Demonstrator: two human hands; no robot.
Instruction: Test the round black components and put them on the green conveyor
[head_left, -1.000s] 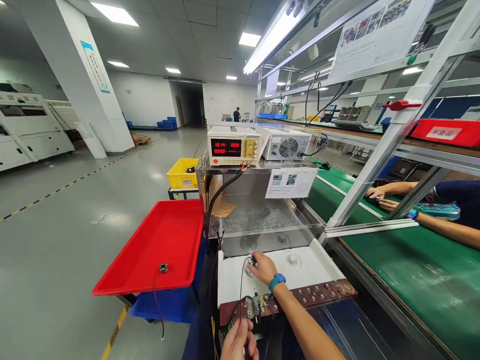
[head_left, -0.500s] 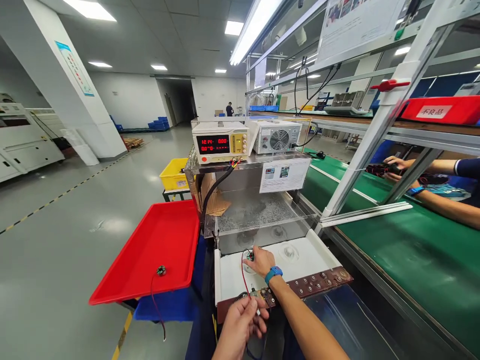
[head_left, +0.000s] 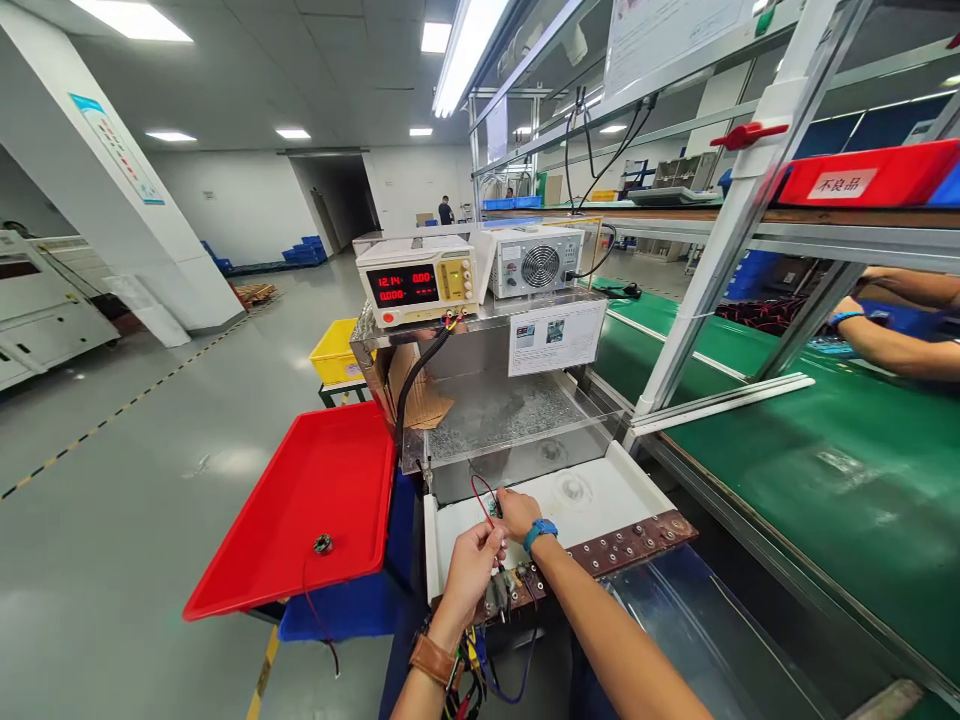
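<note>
White tray [head_left: 600, 505] — left hand [head_left: 469, 570] has risen, both hands pinching red wire [head_left: 480, 492].

Small wired part [head_left: 491, 508], above white tray [head_left: 600, 500]

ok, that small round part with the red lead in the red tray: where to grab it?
Probably pinch the round part itself by its rim, coming from above: it lies flat on the red tray floor. Its thin red lead trails limp over the tray's front edge, so it's likely a poor grip.
</note>
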